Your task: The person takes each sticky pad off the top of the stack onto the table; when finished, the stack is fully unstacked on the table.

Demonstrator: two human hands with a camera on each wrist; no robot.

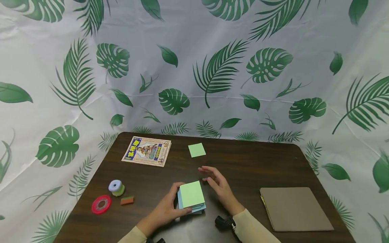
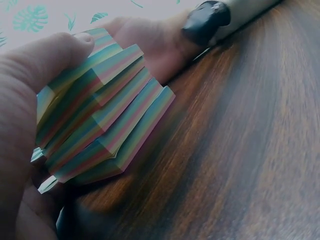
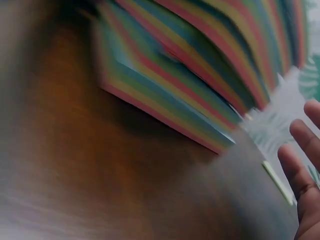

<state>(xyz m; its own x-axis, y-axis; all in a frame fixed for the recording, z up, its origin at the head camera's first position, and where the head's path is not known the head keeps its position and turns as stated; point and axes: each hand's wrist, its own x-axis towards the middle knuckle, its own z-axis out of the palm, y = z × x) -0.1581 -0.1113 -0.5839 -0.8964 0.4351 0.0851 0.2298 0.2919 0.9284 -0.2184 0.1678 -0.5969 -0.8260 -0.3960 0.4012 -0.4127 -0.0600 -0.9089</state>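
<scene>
A thick pad of many-coloured square note paper (image 1: pixel 191 196) with a green top sheet lies twisted on the dark wooden table (image 1: pixel 243 168). My left hand (image 1: pixel 170 207) grips the pad (image 2: pixel 100 115) from its left side, thumb on top and fingers under the near edge. My right hand (image 1: pixel 217 184) hovers just right of the pad with straight fingers (image 3: pixel 300 170), holding nothing. The pad's striped edge (image 3: pixel 200 75) fills the right wrist view. A single green sheet (image 1: pixel 197 150) lies farther back on the table.
A picture booklet (image 1: pixel 147 151) lies at the back left. A tape roll (image 1: pixel 116 187), a red ring (image 1: pixel 101 204) and a small eraser (image 1: pixel 127 200) sit at the left. A brown folder (image 1: pixel 294 207) lies at the right. Leaf-print cloth (image 1: pixel 194 67) surrounds the table.
</scene>
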